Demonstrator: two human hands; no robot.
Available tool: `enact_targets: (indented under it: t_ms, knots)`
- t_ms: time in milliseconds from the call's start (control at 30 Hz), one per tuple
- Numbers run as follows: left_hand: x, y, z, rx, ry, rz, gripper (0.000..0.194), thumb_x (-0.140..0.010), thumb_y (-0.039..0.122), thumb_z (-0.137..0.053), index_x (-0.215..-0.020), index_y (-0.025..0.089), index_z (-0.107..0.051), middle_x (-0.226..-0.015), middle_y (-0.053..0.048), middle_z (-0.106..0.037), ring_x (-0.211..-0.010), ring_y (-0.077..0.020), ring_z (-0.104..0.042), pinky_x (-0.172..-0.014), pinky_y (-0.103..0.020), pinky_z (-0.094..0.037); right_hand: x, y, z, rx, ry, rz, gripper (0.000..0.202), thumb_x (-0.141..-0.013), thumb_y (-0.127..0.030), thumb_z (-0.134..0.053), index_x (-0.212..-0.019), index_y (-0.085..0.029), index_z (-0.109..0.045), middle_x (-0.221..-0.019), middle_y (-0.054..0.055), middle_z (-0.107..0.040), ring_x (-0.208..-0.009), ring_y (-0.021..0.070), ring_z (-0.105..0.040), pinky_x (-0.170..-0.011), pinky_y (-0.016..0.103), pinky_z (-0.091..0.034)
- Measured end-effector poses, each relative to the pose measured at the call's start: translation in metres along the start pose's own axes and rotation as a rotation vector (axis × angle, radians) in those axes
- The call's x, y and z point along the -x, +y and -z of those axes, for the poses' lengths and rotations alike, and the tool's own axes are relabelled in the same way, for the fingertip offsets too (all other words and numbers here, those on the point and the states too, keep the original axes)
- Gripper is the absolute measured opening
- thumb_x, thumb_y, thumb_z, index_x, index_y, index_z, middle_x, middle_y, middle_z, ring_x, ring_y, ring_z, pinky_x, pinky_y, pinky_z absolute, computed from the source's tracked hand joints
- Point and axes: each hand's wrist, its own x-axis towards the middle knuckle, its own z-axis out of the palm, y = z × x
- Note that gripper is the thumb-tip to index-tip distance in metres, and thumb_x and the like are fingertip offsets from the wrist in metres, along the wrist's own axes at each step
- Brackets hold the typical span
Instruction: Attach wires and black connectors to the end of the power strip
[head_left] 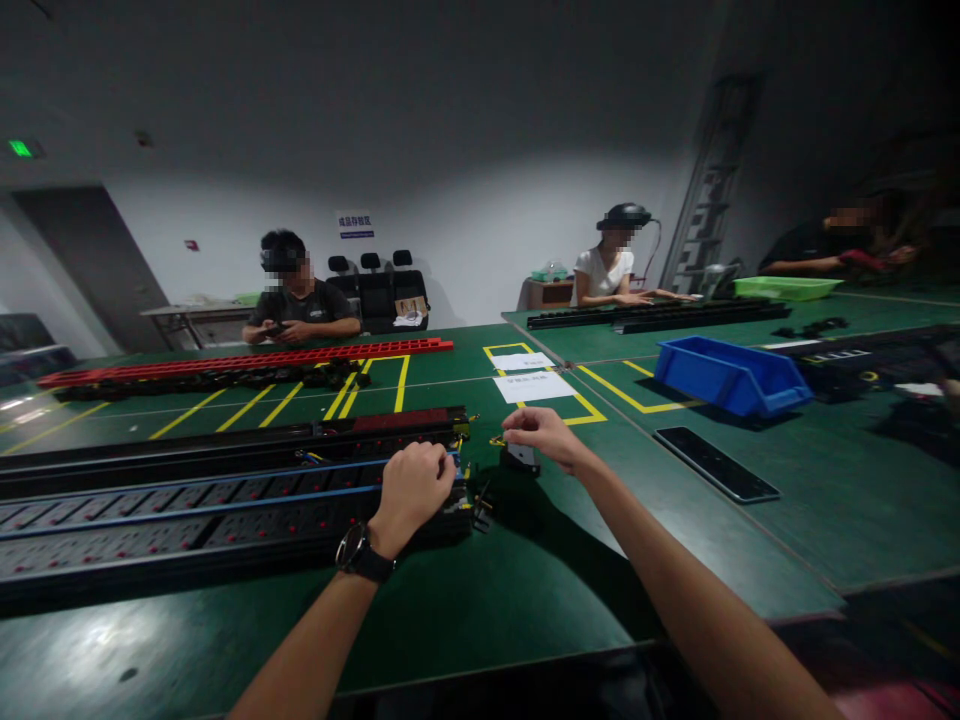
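Left grip: here's my left grip (pixel 415 485), fingers curled over into a loose fist; the back of the hand hides whether anything is pinched inside, so I can't tell.
Right grip: and my right grip (pixel 544 436), narrow, thumb and fingertips drawn close; whether they pinch anything, I can't tell.
Black rails: long, straight black rails (pixel 210 535), running out left from under my left grip, with smooth blue strips and rows of flat dark tiles dotted red.
Wire ends: a spiky tangle of thin wire ends (pixel 481 508), dark and yellowish, between my two grips at the rails' end.
Small block: a dark, angular small block (pixel 520 458) with a paler grey face, just below my right fingertips.
Paper sheets: flat, white, printed paper sheets (pixel 534 387), beyond my right grip.
Phone: a glossy black slab of a phone (pixel 716 465), right of my right grip.
Blue bin: moulded plastic, sloping-sided blue bin (pixel 694 375), farther right.
Worktop: sleek green worktop (pixel 435 630) below both grips, throwing back light.
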Motion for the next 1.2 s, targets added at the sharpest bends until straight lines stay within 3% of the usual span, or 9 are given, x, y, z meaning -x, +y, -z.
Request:
enact_targets:
  t_ms: [300, 567, 700, 1000, 1200]
  knots:
    - [0.001, 0.002, -0.001, 0.090, 0.036, -0.005, 0.022, -0.097, 0.027, -0.047, -0.082, 0.020, -0.062, -0.084, -0.005, -0.068, -0.081, -0.0189, -0.061, -0.070, -0.030, -0.041, 0.008, -0.009, -0.028, -0.004, -0.113, 0.034, 0.032, -0.070, -0.043, -0.081, -0.081, -0.016, -0.070, -0.070, 0.001, -0.066, -0.061, 0.0119, -0.057, -0.058, 0.025, -0.042]
    - [0.004, 0.007, -0.001, 0.353, 0.049, -0.158, 0.016, -0.095, 0.025, -0.053, -0.107, 0.021, -0.063, -0.101, -0.005, -0.068, -0.093, -0.0192, -0.064, -0.081, -0.030, -0.048, 0.018, -0.016, -0.055, -0.201, -0.249, 0.048, 0.040, -0.064, -0.042, -0.088, -0.087, -0.017, -0.069, -0.080, 0.002, -0.071, -0.071, 0.0148, -0.065, -0.068, 0.028, -0.051]
    - [0.005, 0.007, -0.001, 0.384, 0.050, -0.154, 0.016, -0.095, 0.026, -0.055, -0.108, 0.021, -0.063, -0.104, -0.006, -0.069, -0.095, -0.0193, -0.065, -0.083, -0.029, -0.049, 0.020, -0.017, -0.058, -0.248, -0.228, 0.026, 0.045, -0.060, -0.042, -0.091, -0.090, -0.018, -0.068, -0.082, 0.003, -0.073, -0.076, 0.0174, -0.068, -0.074, 0.032, -0.054]
    - [0.005, 0.006, -0.001, 0.410, 0.062, -0.164, 0.022, -0.096, 0.022, -0.054, -0.113, 0.022, -0.067, -0.102, -0.005, -0.070, -0.094, -0.0193, -0.065, -0.084, -0.030, -0.048, 0.022, -0.024, -0.057, -0.342, -0.222, 0.006, 0.045, -0.066, -0.045, -0.089, -0.096, -0.018, -0.068, -0.083, 0.003, -0.072, -0.073, 0.0156, -0.067, -0.074, 0.031, -0.053]
    - [0.004, 0.009, 0.001, 0.557, 0.027, -0.099, 0.018, -0.095, 0.027, -0.055, -0.105, 0.022, -0.068, -0.097, -0.004, -0.072, -0.088, -0.0184, -0.066, -0.076, -0.028, -0.048, 0.021, -0.022, -0.058, -0.342, -0.189, -0.005, 0.046, -0.061, -0.038, -0.092, -0.094, -0.018, -0.068, -0.085, 0.001, -0.070, -0.079, 0.0154, -0.067, -0.078, 0.031, -0.053]
